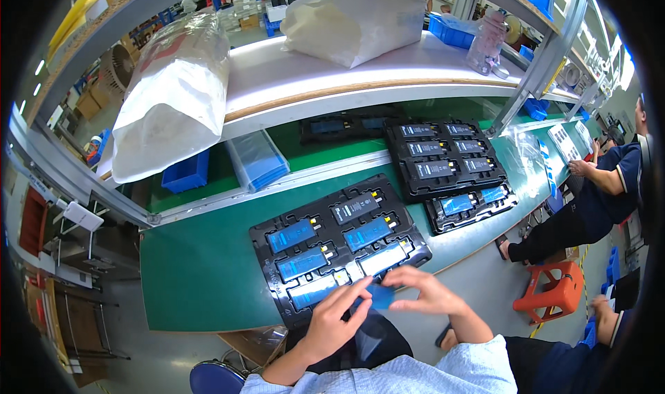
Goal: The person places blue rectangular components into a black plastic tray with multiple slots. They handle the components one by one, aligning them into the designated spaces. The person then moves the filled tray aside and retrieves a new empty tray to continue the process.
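My left hand (336, 322) is closed, its fingertips pinching a thin blue piece (382, 296) smeared by motion; whether this is loose film or a film-covered battery is unclear. A translucent dark sheet (369, 336) hangs below those fingers. Close on the other side, my right hand (431, 295) is curved, thumb and fingers apart, beside the blue piece's edge. Just beyond both hands lies a black plastic tray (325, 227) of flat battery packs. Several carry blue film, such as one battery (291, 235) at its left; another battery (356, 207) at the far side looks bare black.
Stacked black trays (392, 162) with more batteries stand to the right on the green bench (201, 255). Clear plastic sleeves (258, 160) and a blue bin (187, 172) sit under the shelf (277, 82). Large plastic bags (173, 96) rest above. An orange stool (551, 290) and co-workers are rightward.
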`<state>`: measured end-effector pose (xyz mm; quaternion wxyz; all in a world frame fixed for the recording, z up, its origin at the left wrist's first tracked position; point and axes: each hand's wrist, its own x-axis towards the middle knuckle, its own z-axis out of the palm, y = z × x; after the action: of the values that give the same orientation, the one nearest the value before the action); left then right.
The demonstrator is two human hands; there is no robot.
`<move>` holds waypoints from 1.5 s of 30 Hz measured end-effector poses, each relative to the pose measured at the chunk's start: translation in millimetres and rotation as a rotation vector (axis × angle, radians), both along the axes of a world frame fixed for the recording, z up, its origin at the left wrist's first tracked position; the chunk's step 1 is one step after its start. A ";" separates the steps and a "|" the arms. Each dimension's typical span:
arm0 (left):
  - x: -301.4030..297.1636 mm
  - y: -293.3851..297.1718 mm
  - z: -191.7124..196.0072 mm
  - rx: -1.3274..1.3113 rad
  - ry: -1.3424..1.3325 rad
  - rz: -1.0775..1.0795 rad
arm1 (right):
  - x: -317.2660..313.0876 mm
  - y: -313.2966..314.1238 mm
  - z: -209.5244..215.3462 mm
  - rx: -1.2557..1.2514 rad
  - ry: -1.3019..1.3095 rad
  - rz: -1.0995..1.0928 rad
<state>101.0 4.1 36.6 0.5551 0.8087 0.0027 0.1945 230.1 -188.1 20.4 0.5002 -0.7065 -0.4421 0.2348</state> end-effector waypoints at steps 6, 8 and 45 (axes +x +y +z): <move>-20.4 -9.9 -11.3 -0.162 0.081 -0.033 | -23.5 -13.4 -13.4 -0.104 0.131 0.025; -26.4 -9.7 -14.1 -0.274 0.155 -0.088 | -26.6 -13.8 -14.8 -0.049 0.091 0.056; -30.4 -8.3 -54.0 -1.009 0.408 -0.447 | -42.8 -12.9 -23.6 0.068 0.401 0.124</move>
<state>70.7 -4.2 -17.4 0.8871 0.4466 0.0309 -0.1122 187.3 -201.1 -3.2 0.5862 -0.5997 -0.3840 0.3863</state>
